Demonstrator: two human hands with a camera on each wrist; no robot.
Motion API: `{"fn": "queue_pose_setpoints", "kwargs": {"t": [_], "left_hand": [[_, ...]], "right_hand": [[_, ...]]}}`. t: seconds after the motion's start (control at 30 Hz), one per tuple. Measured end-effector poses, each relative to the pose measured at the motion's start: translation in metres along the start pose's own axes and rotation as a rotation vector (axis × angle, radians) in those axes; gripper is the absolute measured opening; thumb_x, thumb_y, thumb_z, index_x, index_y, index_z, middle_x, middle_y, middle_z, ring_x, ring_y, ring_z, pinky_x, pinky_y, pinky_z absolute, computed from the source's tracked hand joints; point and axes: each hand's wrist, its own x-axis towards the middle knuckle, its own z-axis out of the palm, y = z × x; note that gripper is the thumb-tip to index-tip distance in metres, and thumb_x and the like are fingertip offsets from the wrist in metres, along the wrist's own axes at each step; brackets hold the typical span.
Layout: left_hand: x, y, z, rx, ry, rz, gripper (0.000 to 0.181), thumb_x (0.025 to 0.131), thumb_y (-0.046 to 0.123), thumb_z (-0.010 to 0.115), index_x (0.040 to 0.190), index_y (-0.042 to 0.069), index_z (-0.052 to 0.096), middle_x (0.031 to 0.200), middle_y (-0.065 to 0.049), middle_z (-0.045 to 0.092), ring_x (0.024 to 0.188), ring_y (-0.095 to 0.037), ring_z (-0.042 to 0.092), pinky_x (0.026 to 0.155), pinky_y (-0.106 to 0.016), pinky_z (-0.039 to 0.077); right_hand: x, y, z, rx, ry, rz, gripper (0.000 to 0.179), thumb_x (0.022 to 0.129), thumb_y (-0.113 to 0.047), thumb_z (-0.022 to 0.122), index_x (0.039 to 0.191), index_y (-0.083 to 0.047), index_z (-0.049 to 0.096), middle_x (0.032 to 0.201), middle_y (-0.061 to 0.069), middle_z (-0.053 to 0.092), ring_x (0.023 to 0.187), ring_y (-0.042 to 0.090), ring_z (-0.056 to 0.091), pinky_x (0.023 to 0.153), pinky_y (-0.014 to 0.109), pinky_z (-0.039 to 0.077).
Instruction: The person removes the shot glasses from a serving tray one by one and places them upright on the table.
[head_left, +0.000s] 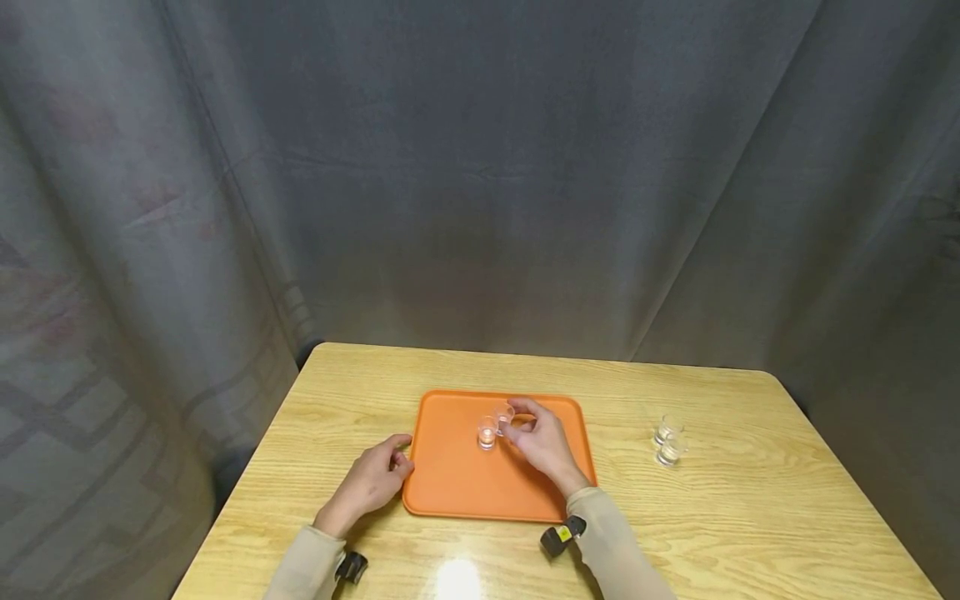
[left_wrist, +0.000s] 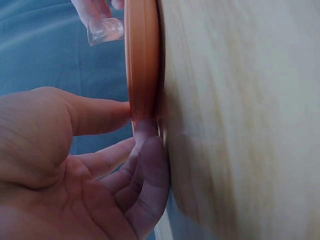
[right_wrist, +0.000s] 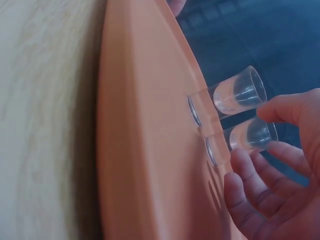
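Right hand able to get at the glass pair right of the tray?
Probably not yet: the right hand holds a glass. Otherwise the way across the table to that pair looks free.

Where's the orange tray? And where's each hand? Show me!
orange tray (head_left: 447, 479), head view, on its bare floor, near-left part
left hand (head_left: 371, 477), head view, on its back
right hand (head_left: 543, 444), head view, on its back
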Motion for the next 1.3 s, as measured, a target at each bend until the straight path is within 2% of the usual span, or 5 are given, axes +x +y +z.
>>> {"fn": "queue_pose_setpoints", "kwargs": {"t": [0.43,0.9,1.23,1.3], "left_hand": [[0.0005,-0.0009,0.0003,0.006,0.003,0.008,0.042,0.103,0.01,0.066,0.143,-0.001,0.062,0.088,0.002,0.06,0.077,-0.013,0.051,0.075,-0.03,0.041],[0.0008,-0.0012,0.0005,0.012,0.004,0.008,0.042,0.103,0.01,0.066,0.143,0.0,0.062,0.09,0.002,0.06,0.078,-0.013,0.051,0.076,-0.031,0.042],[0.0022,-0.0015,0.0007,0.022,0.008,0.03,0.043,0.103,0.012,0.065,0.143,-0.002,0.061,0.091,0.003,0.061,0.077,-0.011,0.051,0.075,-0.029,0.041],[0.0014,-0.0014,0.0006,0.015,0.004,0.017,0.043,0.103,0.012,0.065,0.144,-0.001,0.061,0.091,0.003,0.061,0.077,-0.011,0.051,0.076,-0.029,0.041]], "right_hand": [[0.0005,0.0012,0.0015,-0.007,0.008,-0.023,0.041,0.091,-0.018,0.081,0.13,-0.005,0.074,0.121,0.015,0.075,0.082,0.014,0.069,0.065,0.023,0.052],[0.0,0.0052,0.0048,0.04,0.047,-0.021,0.039,0.089,-0.013,0.083,0.126,-0.002,0.074,0.112,0.013,0.077,0.075,0.012,0.066,0.061,0.021,0.05],[-0.0017,0.0061,0.0035,0.048,0.067,-0.022,0.036,0.089,-0.017,0.085,0.121,-0.004,0.076,0.111,0.012,0.078,0.073,0.013,0.064,0.061,0.021,0.05],[-0.0027,0.0066,0.0031,0.047,0.065,-0.023,0.037,0.089,-0.018,0.085,0.122,-0.004,0.076,0.111,0.012,0.078,0.074,0.012,0.064,0.061,0.021,0.05]]}}
